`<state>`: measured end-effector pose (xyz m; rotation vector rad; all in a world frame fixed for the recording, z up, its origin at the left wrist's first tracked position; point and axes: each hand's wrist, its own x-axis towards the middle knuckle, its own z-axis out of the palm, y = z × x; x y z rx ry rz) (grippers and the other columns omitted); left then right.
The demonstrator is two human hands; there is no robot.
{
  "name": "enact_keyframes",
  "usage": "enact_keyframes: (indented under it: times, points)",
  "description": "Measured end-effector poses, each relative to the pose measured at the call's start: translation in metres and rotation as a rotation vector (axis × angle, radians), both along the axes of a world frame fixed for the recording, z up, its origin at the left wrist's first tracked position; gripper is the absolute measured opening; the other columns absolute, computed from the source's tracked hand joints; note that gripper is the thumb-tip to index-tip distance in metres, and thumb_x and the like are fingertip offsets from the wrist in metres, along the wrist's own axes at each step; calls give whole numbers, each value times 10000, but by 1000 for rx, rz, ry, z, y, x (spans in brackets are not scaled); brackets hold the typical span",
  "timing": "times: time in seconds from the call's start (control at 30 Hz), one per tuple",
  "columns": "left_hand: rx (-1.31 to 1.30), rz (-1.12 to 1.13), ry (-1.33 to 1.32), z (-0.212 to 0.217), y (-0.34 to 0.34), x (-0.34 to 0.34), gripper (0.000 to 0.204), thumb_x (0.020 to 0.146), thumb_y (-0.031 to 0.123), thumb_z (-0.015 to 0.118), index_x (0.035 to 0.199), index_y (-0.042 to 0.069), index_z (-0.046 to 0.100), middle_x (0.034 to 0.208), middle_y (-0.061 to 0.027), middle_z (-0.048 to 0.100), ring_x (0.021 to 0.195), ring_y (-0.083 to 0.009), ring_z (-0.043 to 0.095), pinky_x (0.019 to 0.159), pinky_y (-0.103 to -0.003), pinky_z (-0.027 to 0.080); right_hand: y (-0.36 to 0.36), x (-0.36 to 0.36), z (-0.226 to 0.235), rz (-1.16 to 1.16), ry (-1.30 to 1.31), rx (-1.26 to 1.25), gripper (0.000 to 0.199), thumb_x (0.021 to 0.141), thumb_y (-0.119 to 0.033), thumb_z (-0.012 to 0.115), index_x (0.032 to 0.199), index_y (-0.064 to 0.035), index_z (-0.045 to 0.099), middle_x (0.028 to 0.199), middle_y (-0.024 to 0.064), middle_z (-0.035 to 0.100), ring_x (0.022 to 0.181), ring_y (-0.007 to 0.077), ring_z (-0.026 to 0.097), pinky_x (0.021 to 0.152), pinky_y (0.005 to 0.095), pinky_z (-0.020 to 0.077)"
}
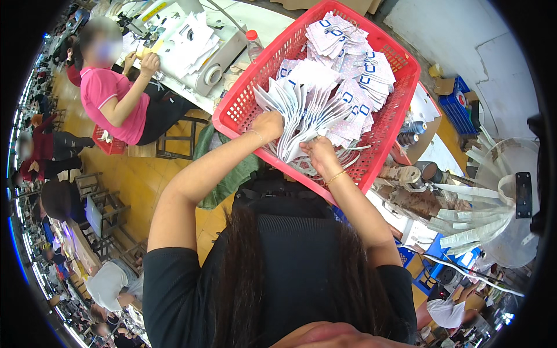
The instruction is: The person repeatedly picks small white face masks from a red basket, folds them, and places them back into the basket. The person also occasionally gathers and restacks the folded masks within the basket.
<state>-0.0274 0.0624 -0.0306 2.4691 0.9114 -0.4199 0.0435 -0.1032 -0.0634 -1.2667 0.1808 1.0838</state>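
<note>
A large red plastic basket point(390, 152) sits in front of me, filled with bundles of white, pale-printed fabric pieces point(355, 100) marked with blue outlined shapes. Over its near side, a fanned stack of similar pieces point(288, 119) spreads between my hands, its layers standing on edge. My left hand point(267, 126) is closed on the stack's left side, its fingertips partly hidden by the layers. At the near right end of the stack, my right hand point(319, 153) grips the edges with bent fingers. Thin whitish strips point(348, 158) lie in the basket beside my right wrist.
On the left, a person in a pink shirt point(119, 95) sits at a white sewing table point(194, 95). A red-capped bottle point(253, 45) stands against the basket. Thread cones point(409, 138) and a clear round disc hung with pale strips point(493, 220) are on the right.
</note>
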Motion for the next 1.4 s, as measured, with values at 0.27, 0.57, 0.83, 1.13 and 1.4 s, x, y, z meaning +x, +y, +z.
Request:
enact_keyframes:
  times: [0.27,0.57,0.83,1.13,1.4]
  points:
    - [-17,-147,184,43,16,5,229,680,117,617,861,2,697,911,-213,672,901,-344,662,771,-421,529,-23,18,-13,314,-398,-174,236,866,84,395,1059,110,528,1046,161,628,907,250,668,736,272,506]
    - [-537,-147,-145,59,37,-4,272,808,263,645,672,29,675,586,-50,605,524,-142,537,538,-308,436,-33,44,37,572,-690,-393,173,884,-70,518,888,68,623,719,140,677,633,193,691,581,277,524]
    - [-943,7,-357,49,30,0,254,877,226,627,714,32,643,784,-25,644,687,-71,542,631,-232,422,-39,38,73,633,-1080,-488,192,893,-146,549,853,34,604,697,142,656,671,224,681,632,329,514]
    - [-1500,108,-657,16,16,2,378,933,301,513,1035,-39,644,893,-68,668,745,-115,580,677,-248,453,-20,35,115,789,-1400,-400,158,835,-168,598,797,-18,625,708,198,627,699,370,622,654,465,478]
    - [-865,-33,-582,-1,-10,17,130,808,76,685,892,-22,673,808,-51,682,736,-58,594,669,-234,480,18,52,97,677,-1504,-166,150,835,-153,605,813,-6,592,852,156,575,771,365,595,683,426,475]
